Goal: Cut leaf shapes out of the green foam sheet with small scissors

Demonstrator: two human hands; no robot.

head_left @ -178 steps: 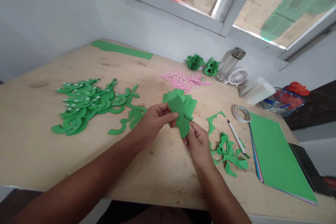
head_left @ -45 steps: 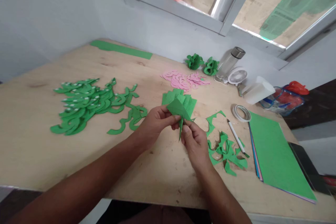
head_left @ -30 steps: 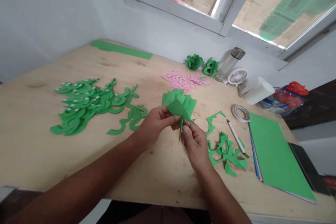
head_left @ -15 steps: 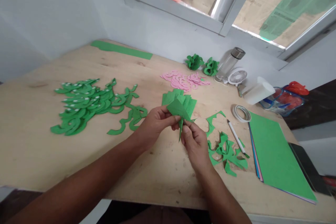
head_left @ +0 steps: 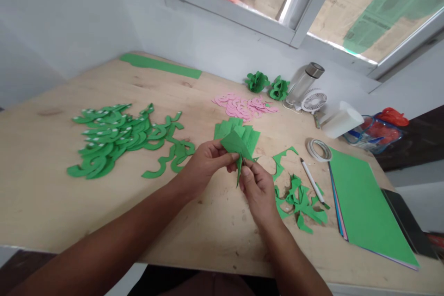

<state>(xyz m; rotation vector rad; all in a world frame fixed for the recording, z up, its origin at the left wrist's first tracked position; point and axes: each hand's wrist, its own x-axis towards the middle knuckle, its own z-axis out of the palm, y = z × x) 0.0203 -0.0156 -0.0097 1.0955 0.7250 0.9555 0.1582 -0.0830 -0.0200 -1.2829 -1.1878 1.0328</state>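
My left hand (head_left: 208, 162) pinches a folded piece of green paper (head_left: 236, 143) between thumb and fingers. Close beside it, my right hand (head_left: 257, 185) is closed round small scissors (head_left: 243, 161); only a little of their dark metal shows at the paper's lower edge, and the rest is hidden by the fingers. A narrow flap of the paper points down between the hands. Just behind them lies a stack of green paper pieces (head_left: 248, 133) on the wooden table (head_left: 166, 236).
Curved green cutouts (head_left: 111, 141) lie left, pink cutouts (head_left: 243, 106) behind. Green scraps (head_left: 300, 201), a white pen (head_left: 312, 182), a tape roll (head_left: 319, 150) and green sheets (head_left: 369, 203) lie right. A bottle (head_left: 305, 84) and small fan (head_left: 314, 100) stand near the wall.
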